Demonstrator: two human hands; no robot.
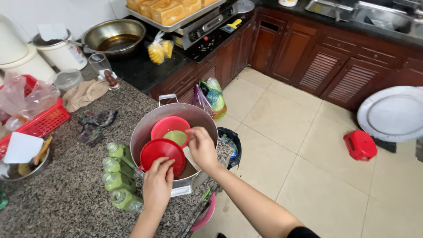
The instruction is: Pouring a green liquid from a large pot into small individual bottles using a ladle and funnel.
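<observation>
Left hand fingers grasp a red funnel over a steel pot; right hand fingers grasp a red scoop holding green liquid. Green-filled bottles lie left of the fingers.

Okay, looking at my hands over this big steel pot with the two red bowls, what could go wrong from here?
1. The big steel pot sits near the counter's edge above the tiled floor; a push might tip it off.
2. The right hand grips the rim of the red bowl of green liquid; tilting it could spill.
3. The left hand holds the other red bowl right beside the open green-filled bottles; a bump may topple one.
</observation>
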